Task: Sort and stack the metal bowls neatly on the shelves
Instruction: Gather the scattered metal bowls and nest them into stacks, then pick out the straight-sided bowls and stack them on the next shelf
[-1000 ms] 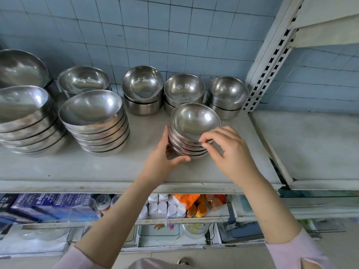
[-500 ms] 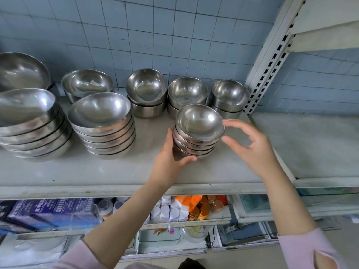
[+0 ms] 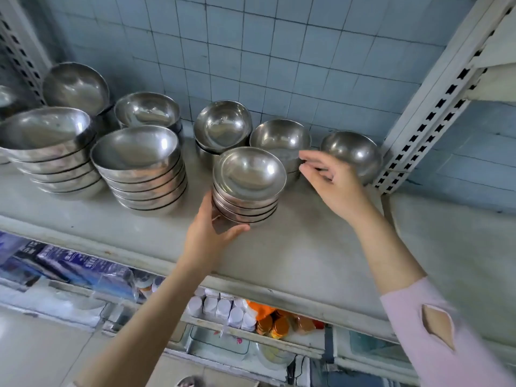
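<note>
Several small round steel bowls (image 3: 248,188) sat nested in one stack on the pale grey shelf (image 3: 279,255). Our left hand (image 3: 208,233) cupped the base, thumb curled under the front, its other fingers hidden behind. Our right hand (image 3: 332,182) hovered with its fingers loosely spread, their tips just beside the dull steel bowl pair (image 3: 279,141); whether they touched, we could not tell. We judged the stack was being settled; next, those fingertips would need to pinch that rim. The leftmost bowls were cut off.

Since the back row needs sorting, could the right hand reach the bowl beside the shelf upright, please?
Probably yes: the right hand hovers open just in front of that bowl, with nothing between them.
</note>
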{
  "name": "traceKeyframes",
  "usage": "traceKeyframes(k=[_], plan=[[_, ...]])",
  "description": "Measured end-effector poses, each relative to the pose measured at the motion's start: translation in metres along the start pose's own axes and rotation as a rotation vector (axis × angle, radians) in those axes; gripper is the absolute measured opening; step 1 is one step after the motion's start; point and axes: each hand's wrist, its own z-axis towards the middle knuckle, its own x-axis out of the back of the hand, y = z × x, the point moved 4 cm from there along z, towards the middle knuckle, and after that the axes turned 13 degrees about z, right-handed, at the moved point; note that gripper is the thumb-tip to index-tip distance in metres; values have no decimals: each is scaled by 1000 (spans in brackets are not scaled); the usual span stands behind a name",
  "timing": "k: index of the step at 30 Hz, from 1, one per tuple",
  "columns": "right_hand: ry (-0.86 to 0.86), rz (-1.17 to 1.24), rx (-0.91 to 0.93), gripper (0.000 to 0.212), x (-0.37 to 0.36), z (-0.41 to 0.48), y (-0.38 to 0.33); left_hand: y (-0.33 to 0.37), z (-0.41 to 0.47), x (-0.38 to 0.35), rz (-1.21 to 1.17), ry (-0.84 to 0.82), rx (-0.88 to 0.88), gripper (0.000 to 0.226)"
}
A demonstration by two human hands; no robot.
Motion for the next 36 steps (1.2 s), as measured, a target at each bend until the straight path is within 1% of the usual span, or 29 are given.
traceKeyframes(k=[2, 4, 6, 9, 11, 13, 16, 20, 24, 26, 28, 29, 30, 31, 32, 33, 34, 35, 36], plan=[[-98, 117, -66, 40, -15, -6, 9, -2, 0, 1, -37, -16, 22, 75], [-173, 216, -76, 45, -27, -15, 19, -3, 0, 2, -43, -20, 26, 82], [-191, 273, -62, 48, -35, -22, 26, 0, -2, 3, -38, -29, 21, 88], [-183, 330, -60, 60, -40, -26, 31, 0, -2, 5, -62, -28, 64, 100], [-171, 354, -57, 59, -43, -28, 30, -3, -3, 9, -66, -22, 95, 104], [-161, 359, -39, 55, -47, -31, 27, -7, -5, 16, -38, -22, 117, 100], [-138, 382, -30, 55, -59, -39, 24, -19, -10, 28, 11, -55, 123, 82], [-114, 425, -30, 57, -76, -47, 18, -26, -14, 46, 123, -95, 111, 83], [-91, 437, -51, 61, -78, -51, 16, -21, -19, 59, 342, -128, 95, 83], [5, 414, -44, 63, -66, -54, 19, -12, -33, 65, 410, -47, 116, 72], [204, 406, -15, 61, -39, -59, 24, 3, -53, 69, 425, 87, 101, 47], [316, 399, 3, 60, -22, -61, 28, 14, -63, 68, 418, 126, 69, 34], [419, 380, 13, 61, -5, -62, 34, 25, -71, 63, 392, 127, 33, 24], [502, 345, 12, 64, 13, -62, 41, 35, -77, 56, 347, 90, -2, 17], [559, 299, -6, 70, 30, -58, 52, 45, -80, 45, 292, 15, -31, 15], [584, 253, -38, 80, 46, -53, 64, 53, -80, 30, 248, -86, -52, 20], [580, 208, -87, 92, 59, -46, 75, 62, -79, 13, 217, -190, -75, 31], [555, 160, -153, 106, 69, -37, 87, 69, -76, -5, 206, -275, -93, 44], [517, 106, -219, 118, 75, -30, 97, 75, -70, -24, 216, -327, -104, 58]])
